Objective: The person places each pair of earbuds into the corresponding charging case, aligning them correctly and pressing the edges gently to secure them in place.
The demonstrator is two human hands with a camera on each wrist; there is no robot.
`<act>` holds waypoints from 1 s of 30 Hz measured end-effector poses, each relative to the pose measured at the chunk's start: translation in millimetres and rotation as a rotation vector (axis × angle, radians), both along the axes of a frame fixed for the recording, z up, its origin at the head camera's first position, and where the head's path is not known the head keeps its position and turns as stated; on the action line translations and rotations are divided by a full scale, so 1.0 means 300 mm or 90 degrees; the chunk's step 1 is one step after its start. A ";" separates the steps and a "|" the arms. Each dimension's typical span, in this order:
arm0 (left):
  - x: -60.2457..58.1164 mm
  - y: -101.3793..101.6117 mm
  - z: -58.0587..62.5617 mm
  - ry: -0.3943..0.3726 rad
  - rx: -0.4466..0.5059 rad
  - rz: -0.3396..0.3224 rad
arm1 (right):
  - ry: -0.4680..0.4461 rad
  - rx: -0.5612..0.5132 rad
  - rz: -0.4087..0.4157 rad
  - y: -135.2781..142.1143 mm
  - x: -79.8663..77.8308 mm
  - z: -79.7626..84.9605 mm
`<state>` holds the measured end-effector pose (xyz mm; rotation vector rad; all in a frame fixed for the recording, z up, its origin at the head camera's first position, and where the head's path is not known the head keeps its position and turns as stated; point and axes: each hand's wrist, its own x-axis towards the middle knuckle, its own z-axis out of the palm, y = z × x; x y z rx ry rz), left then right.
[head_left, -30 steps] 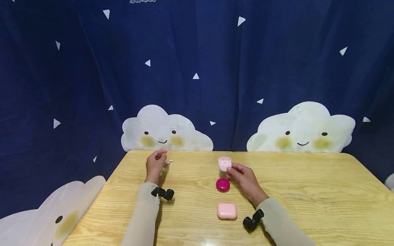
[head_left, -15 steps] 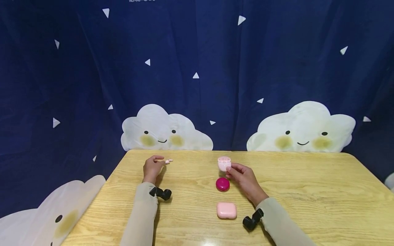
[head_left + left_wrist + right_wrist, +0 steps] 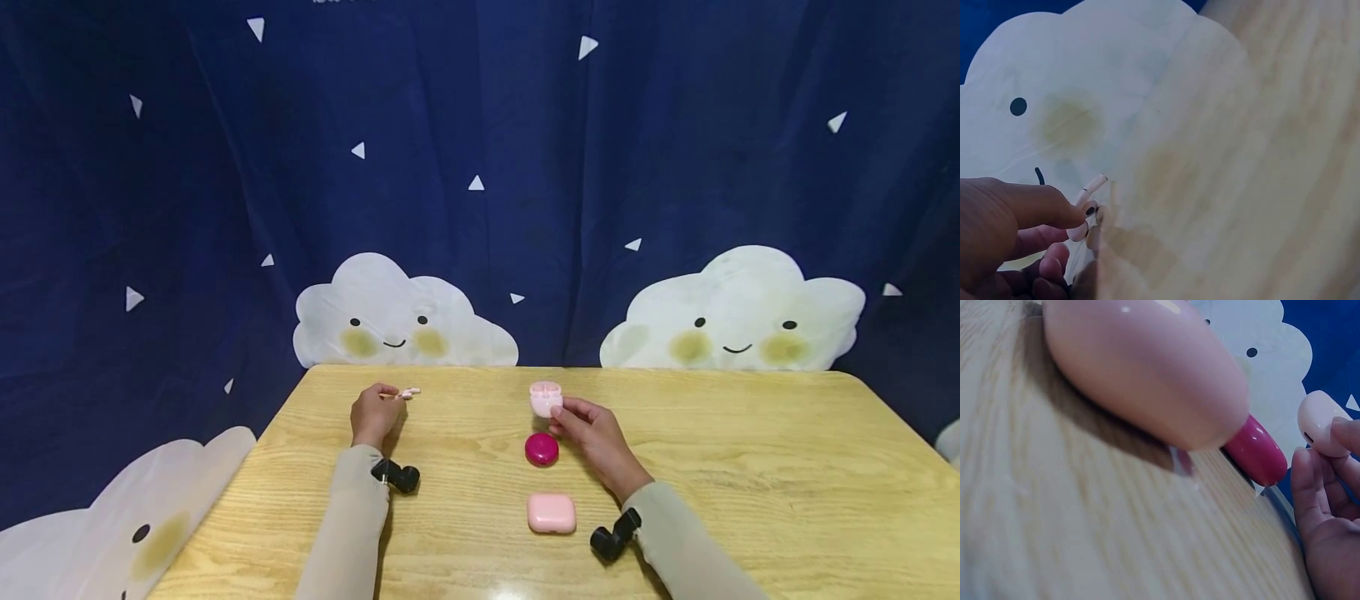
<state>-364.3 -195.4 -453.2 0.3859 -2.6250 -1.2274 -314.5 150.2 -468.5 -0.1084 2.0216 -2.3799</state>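
Observation:
In the head view my left hand [image 3: 375, 414] is at the far left of the table, its curled fingers at a pair of small pale pink earbuds [image 3: 409, 392]. The left wrist view shows my fingertip against one earbud [image 3: 1079, 230], which I appear to pinch; the finger on its other side is partly hidden. My right hand [image 3: 600, 442] grips a pale pink earbud case [image 3: 546, 407] between thumb and fingers, held just above the table with its lid up. Seen from the right wrist, the case [image 3: 1321, 425] sits at the fingertips.
Nearer me than the held case lies a round magenta case [image 3: 542, 449]. Closer still is a shut, rounded pink case [image 3: 551, 513], large in the right wrist view. The wooden table [image 3: 465, 475] ends at a dark blue curtain [image 3: 480, 233] with white clouds.
My left hand first draws back a little left with its fingers out, then curls them in at the earbuds. The right hand and its case stay nearly still.

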 end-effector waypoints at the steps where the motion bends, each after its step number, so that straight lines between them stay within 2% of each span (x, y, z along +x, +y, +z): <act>1: 0.000 0.001 0.001 0.001 -0.003 0.002 | 0.002 -0.002 0.001 -0.001 0.000 0.002; 30: -0.002 0.007 -0.010 0.024 -0.040 0.011 | -0.011 -0.013 0.004 -0.001 0.002 0.007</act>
